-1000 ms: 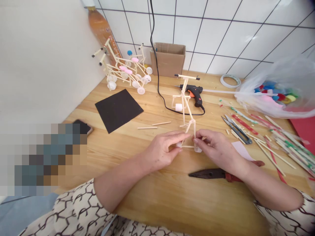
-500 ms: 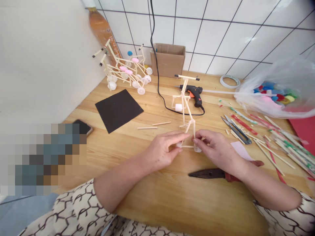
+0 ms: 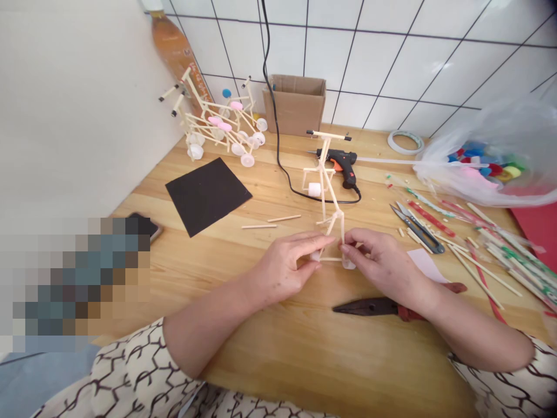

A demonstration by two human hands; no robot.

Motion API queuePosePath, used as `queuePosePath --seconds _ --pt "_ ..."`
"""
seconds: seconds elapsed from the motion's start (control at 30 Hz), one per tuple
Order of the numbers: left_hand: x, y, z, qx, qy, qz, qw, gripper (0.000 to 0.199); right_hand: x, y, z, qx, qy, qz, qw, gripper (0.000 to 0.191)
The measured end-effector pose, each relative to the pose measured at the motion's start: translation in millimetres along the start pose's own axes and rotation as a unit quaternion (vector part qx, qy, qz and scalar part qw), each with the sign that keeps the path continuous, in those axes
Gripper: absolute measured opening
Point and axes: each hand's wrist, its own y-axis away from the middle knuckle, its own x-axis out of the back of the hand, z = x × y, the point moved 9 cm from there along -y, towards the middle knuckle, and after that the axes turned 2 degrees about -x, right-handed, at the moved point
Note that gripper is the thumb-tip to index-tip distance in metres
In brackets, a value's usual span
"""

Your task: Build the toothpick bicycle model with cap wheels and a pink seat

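A small tricycle model made of pale sticks (image 3: 329, 188) stands upright on the wooden table, its black-tipped handlebar at the far end and a white wheel at the front. My left hand (image 3: 289, 266) grips its near left corner, thumb and fingers around a whitish wheel that is partly covered. On the other side my right hand (image 3: 376, 255) pinches the near right upright stick just above a clear wheel. Below the right hand lies a pair of pliers (image 3: 369, 306) with red handles, partly hidden under the forearm.
Behind the model lies a black glue gun (image 3: 342, 162) with its cord. Several finished stick models (image 3: 221, 125) stand by a bottle (image 3: 172, 46) and a cardboard box (image 3: 296, 104). A black sheet (image 3: 209, 196), thread snips (image 3: 420, 229), tape (image 3: 405, 141) and a bag of caps (image 3: 487, 162) lie around.
The view has shifted very slightly. Both hands keep the same hold on the tricycle model, which stays in place.
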Motion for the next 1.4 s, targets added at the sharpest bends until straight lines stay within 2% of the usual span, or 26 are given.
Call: queuePosePath --seconds 1.4 --pt "-0.5 0.0 -2.1 0.009 0.007 -0.005 1.0 0.042 1.9 0.6 -3.3 0.016 0.018 0.004 1.0 0.017"
